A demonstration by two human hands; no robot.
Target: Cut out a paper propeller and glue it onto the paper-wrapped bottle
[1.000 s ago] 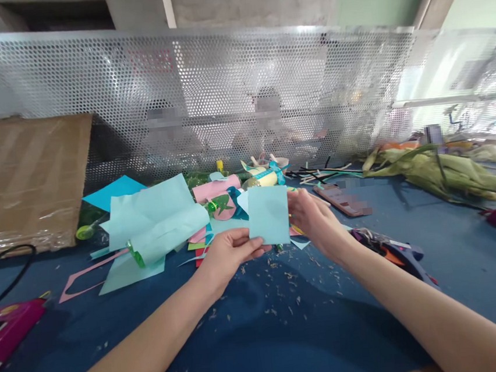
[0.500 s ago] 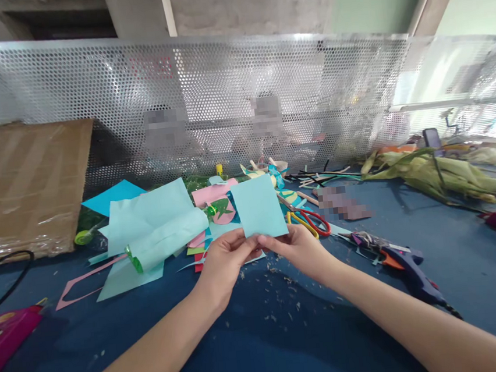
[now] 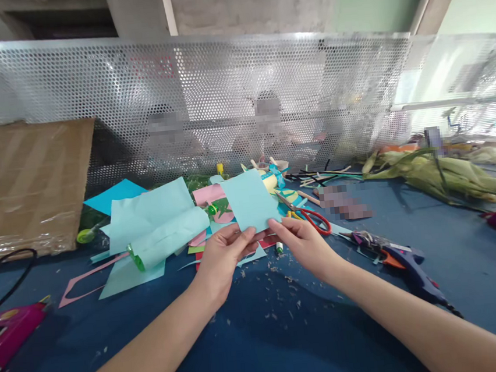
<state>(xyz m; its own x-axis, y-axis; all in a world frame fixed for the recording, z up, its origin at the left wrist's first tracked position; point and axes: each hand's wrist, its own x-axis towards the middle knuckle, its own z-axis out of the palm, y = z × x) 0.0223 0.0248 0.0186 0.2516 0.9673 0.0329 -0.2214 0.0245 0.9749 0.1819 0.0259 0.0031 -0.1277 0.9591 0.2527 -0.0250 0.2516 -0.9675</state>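
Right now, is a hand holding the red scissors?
No, the red scissors lie on the blue table while the left hand and right hand pinch the light blue paper.

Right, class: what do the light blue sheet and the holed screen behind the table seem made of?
Light blue sheet: probably thin matte paper, with crisp cut edges and no gloss. Screen: seemingly sheet metal, silvery sheen, rows of small punched holes.

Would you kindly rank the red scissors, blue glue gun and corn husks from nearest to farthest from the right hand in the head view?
1. Red scissors, just beyond the right hand holding the light blue paper.
2. Blue glue gun, to its right.
3. Corn husks, far right, at the back.
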